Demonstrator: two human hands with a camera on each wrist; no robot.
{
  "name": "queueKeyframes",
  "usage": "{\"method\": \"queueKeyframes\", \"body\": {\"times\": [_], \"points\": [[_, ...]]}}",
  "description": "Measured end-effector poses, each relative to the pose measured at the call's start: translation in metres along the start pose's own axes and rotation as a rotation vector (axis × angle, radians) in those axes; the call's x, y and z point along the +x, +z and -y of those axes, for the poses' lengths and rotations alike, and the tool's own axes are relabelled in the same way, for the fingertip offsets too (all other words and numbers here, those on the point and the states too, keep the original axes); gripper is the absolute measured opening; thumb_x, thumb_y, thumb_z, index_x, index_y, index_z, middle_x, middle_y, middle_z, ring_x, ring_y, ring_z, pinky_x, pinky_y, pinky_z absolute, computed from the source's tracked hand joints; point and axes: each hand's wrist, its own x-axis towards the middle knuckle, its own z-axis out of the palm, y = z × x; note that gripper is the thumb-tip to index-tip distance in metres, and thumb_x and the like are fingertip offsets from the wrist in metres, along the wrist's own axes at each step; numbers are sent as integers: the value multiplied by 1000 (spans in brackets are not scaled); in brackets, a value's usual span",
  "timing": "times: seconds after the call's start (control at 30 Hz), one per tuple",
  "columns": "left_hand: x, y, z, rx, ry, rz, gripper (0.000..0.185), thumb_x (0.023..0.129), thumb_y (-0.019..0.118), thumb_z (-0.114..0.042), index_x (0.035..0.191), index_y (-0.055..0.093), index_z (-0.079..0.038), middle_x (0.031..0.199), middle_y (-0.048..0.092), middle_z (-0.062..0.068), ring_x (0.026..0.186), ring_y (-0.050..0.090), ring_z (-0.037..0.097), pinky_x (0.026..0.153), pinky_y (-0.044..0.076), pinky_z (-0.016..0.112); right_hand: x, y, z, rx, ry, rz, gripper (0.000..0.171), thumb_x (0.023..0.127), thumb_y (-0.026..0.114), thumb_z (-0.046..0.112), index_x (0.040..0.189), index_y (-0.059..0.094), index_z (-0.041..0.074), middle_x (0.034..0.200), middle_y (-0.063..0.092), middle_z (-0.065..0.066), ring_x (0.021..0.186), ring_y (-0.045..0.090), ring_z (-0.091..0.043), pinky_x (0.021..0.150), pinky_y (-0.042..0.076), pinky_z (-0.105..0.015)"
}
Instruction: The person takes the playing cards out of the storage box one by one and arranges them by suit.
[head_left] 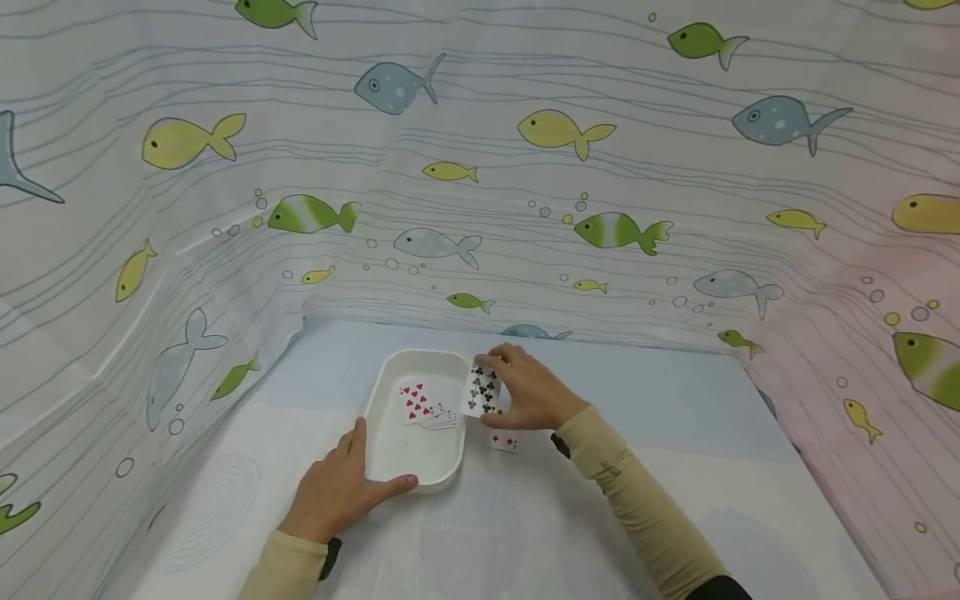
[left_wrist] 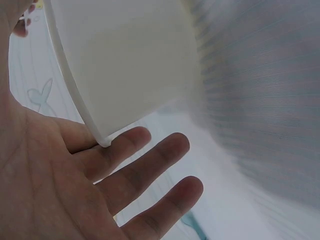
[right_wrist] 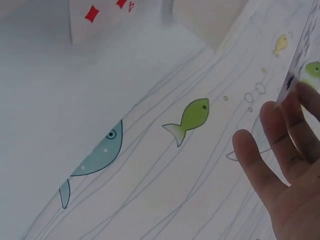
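Note:
My left hand [head_left: 336, 487] spans the near left corner of a white plastic tray [head_left: 411, 468], thumb along its front side and fingers along its left side. Straight fingers [left_wrist: 145, 172] touch the tray's rim in the left wrist view. Over the tray's right rim, my right hand [head_left: 536, 392] pinches a playing card of clubs [head_left: 478, 388] between thumb and fingers, face up. Inside the tray lie a hearts card [head_left: 412, 400] and several overlapping cards [head_left: 442, 419]. A diamonds card [head_left: 504, 443] lies on the table below the right hand, partly covered by it.
The pale table [head_left: 645, 383] carries the tray near its middle. Behind and at both sides hangs a white cloth [head_left: 480, 200] printed with fish and wavy lines, meeting the table's back edge.

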Motion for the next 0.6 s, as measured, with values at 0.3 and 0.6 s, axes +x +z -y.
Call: {"method": "queueKeyframes", "body": {"times": [0.3, 0.6], "points": [[-1, -1, -1, -8, 2, 4, 139, 70, 61, -90, 154, 21, 14, 148, 42, 34, 119, 57, 48, 95, 45, 62, -28, 5, -28, 20, 62, 35, 90, 75, 82, 54, 150, 49, 16, 138, 48, -5, 122, 50, -20, 100, 47, -42], [0, 0, 0, -10, 4, -1, 140, 70, 61, -90, 155, 21, 13, 148, 43, 33, 118, 58, 47, 94, 46, 61, -56, 9, -50, 13, 73, 77, 87, 76, 83, 51, 147, 51, 12, 135, 50, -7, 120, 51, -22, 100, 47, -43]]}}
